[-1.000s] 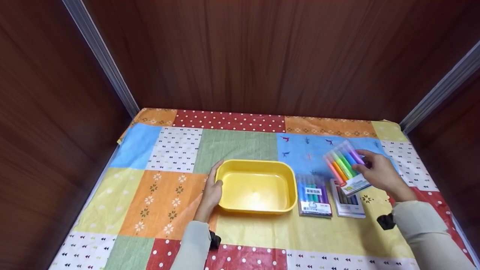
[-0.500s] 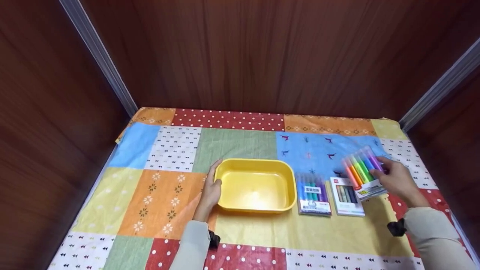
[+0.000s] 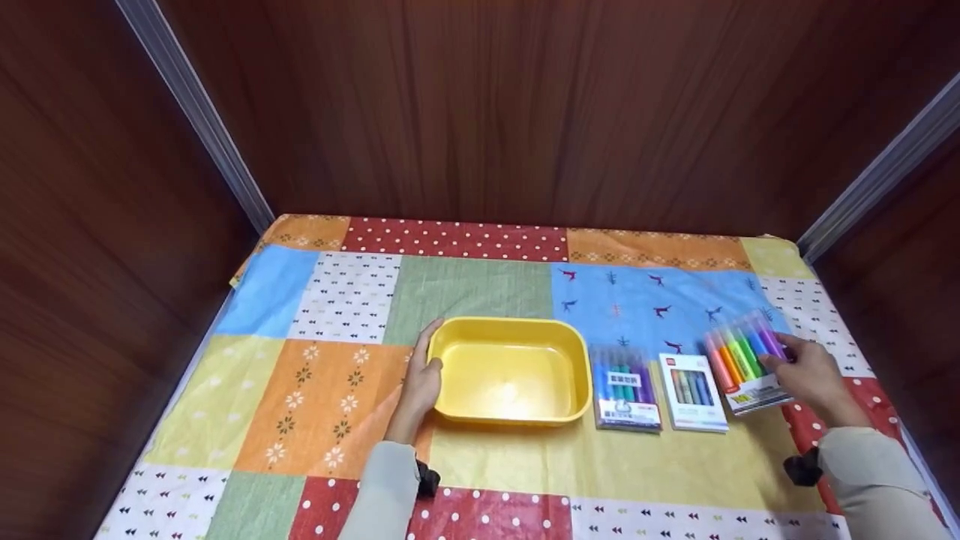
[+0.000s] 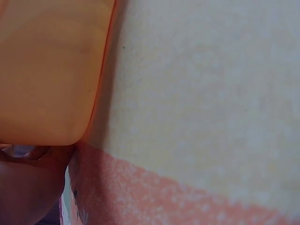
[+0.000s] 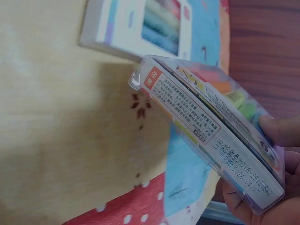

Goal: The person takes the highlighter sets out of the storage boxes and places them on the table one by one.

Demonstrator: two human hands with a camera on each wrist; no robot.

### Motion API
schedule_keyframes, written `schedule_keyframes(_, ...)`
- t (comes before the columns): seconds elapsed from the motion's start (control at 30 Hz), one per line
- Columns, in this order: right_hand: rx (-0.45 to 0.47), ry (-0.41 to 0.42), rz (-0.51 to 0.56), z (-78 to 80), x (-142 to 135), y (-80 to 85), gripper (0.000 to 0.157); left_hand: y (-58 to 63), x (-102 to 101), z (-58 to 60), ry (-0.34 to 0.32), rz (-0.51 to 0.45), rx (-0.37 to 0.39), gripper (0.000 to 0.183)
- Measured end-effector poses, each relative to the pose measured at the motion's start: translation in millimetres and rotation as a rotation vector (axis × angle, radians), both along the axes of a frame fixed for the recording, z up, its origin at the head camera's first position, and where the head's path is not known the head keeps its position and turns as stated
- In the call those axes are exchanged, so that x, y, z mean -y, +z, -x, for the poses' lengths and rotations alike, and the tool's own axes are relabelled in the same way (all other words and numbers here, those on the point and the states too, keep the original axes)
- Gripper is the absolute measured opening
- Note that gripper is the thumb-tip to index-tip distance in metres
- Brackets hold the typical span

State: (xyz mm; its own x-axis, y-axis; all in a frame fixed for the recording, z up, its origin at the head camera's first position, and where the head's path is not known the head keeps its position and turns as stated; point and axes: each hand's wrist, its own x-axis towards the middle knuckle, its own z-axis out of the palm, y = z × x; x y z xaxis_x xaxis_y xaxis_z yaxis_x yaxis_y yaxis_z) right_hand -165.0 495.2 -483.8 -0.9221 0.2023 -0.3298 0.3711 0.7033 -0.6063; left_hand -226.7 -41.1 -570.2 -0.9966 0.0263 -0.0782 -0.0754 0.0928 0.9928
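Note:
A yellow plastic tub [image 3: 510, 382] stands on the cloth, and my left hand [image 3: 421, 381] grips its left end, thumb at the rim. In the left wrist view, the tub's wall [image 4: 51, 79] hides most of those fingers. My right hand [image 3: 814, 375] pinches a clear pack of thick coloured markers [image 3: 746, 360] by its right side. The right wrist view shows this pack [image 5: 206, 136] tilted above the cloth, its printed end towards the camera. Left of it lies a white windowed box of coloured sticks [image 3: 694, 412]. Between box and tub is a clear pack of pens [image 3: 626, 394].
A patchwork tablecloth [image 3: 337, 412] covers the table. Brown wood-grain panels [image 3: 487, 112] enclose the back and both sides, with metal strips [image 3: 202, 120] at the corners.
My right hand has moved right and lower with the marker pack, away from above the white box, which is now fully uncovered. The left hand and tub have barely moved.

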Motion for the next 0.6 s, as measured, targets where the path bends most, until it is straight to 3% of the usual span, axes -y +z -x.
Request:
schedule_keyframes(0.4,0.128,-0.058,0.081,-13.1,-25.3,-18.1,0.077,-5.8,-0.8,1.6,0.012,0.015,0.019,0.067)
schedule_keyframes(0.6,0.086,-0.085,0.041,-13.5,-29.5,-23.7,0.074,-5.0,-1.7,2.9,0.001,-0.011,-0.006,0.067)
